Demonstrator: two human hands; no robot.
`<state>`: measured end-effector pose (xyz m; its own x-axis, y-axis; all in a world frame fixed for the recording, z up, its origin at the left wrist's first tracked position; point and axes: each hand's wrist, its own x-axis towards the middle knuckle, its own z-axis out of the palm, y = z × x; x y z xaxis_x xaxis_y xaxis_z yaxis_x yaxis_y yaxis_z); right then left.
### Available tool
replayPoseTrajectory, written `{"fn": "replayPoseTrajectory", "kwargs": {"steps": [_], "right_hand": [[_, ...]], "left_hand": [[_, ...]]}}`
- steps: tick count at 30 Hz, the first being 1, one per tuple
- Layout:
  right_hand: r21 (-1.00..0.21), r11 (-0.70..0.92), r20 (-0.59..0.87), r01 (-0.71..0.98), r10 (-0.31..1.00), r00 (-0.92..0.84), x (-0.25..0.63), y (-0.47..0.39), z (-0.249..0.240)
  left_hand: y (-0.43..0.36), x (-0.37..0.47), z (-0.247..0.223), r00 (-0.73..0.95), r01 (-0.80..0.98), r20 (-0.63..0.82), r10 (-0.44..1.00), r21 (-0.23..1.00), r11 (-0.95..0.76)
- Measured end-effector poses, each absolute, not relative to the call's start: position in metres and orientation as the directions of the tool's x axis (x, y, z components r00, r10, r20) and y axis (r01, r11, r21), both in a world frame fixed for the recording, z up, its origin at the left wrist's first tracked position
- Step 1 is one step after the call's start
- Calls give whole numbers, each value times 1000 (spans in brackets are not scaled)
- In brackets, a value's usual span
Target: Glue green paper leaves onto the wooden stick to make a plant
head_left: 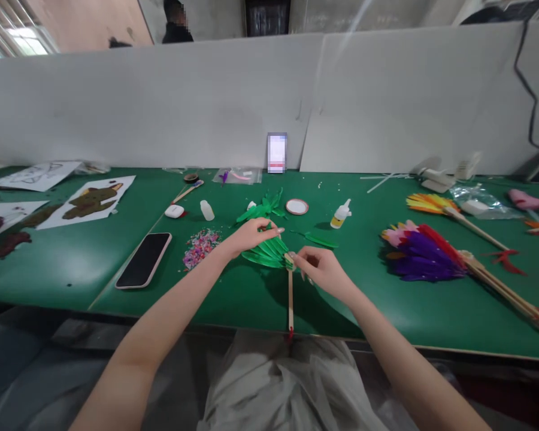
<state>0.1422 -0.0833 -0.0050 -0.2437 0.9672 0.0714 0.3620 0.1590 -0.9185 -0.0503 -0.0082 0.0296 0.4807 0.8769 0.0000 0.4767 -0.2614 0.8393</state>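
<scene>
A fan of green feathers (266, 254) on a flat wooden stick (290, 299) lies in front of me, its handle pointing toward the table's front edge. Over the feathers' upper ends, my left hand (250, 235) is closed in a pinch on a green feather, mostly hidden by the fingers. My right hand (321, 268) pinches the base of the fan where the feathers meet the stick. Loose green feathers (265, 208) are piled just beyond, and a single green feather (321, 240) rests to the right. A glue bottle (340, 214) with a yellow label stands farther right.
Left are a dark phone (144, 260), a heap of colourful bits (200, 247), a small white bottle (207, 210) and a white case (175, 211). A round white lid (297, 206) lies behind the fan. Purple-red feather fans (424, 252) and a yellow-orange fan (429, 203) lie right. A lit phone (277, 152) leans on the partition.
</scene>
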Motion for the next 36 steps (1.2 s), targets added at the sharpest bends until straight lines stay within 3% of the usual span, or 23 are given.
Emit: {"fn": "replayPoseTrajectory", "kwargs": {"steps": [6,9,12,23,36], "right_hand": [[-771,197,124,605,979,-161,150,-94,-18],[-657,226,254,719,965,-71,152,-104,-30],[-549,317,345,773,929,-136,151,-110,-40],[-408,405,218,818,913,-344,149,-106,-44],[-300,432,175,851,902,-396,147,-106,-42]], "left_hand": [[20,-42,18,439,607,99,893,700,-377],[33,-37,8,511,596,110,852,669,-444],[40,-31,0,535,627,54,843,644,-438],[39,-26,-11,510,689,-70,857,629,-359],[46,-46,11,540,733,-182,822,581,-354]]}}
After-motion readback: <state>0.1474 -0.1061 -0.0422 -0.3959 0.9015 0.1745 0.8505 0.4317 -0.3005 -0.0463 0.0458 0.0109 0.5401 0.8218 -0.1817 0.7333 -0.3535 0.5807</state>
